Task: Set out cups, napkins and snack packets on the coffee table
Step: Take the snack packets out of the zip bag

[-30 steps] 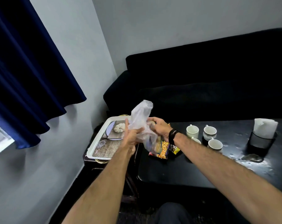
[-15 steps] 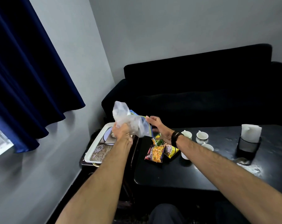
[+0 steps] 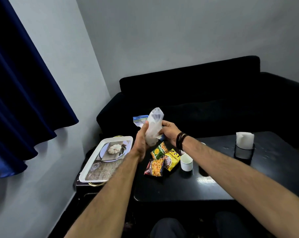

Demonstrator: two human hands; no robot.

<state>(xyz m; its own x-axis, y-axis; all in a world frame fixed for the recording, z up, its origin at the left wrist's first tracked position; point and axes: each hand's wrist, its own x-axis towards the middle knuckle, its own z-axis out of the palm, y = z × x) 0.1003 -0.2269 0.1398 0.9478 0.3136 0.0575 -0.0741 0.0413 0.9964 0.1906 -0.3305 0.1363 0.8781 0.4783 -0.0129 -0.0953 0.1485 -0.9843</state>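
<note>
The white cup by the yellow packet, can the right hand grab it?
Probably not right now. The right hand and left hand both hold the plastic bag; the white cup stands uncovered below.

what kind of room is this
Most likely a home living room. A dark sofa stands against the wall behind a low black coffee table, a blue curtain hangs on the left, and snack packets and a white cup are set out on the table.
</note>
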